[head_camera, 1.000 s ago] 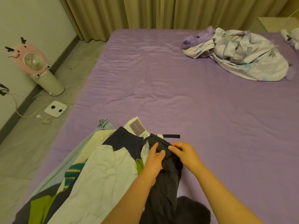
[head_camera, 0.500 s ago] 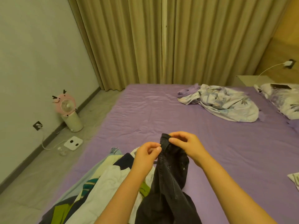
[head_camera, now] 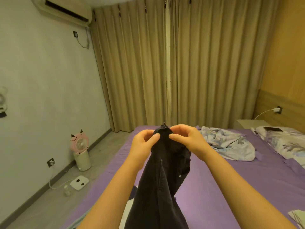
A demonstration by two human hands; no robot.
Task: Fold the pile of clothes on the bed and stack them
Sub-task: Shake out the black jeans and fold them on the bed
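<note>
Dark trousers (head_camera: 162, 180), lifted above the bed's (head_camera: 214, 192) left edge
Top hem pinched by left hand (head_camera: 143, 143) and right hand (head_camera: 187, 140), fingers curled on cloth; legs hang down; crumpled floral quilt (head_camera: 229, 146) lies toward the far right corner

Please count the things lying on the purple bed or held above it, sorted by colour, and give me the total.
Dark: 2, the dark trousers held up by the left hand and right hand, and the phone.
Pale floral: 2, the crumpled blanket and the pillow.
Total: 4

A garment (head_camera: 162, 179) hangs between both hands above the bed (head_camera: 214, 187), a fan (head_camera: 80, 151) on the floor left.
</note>
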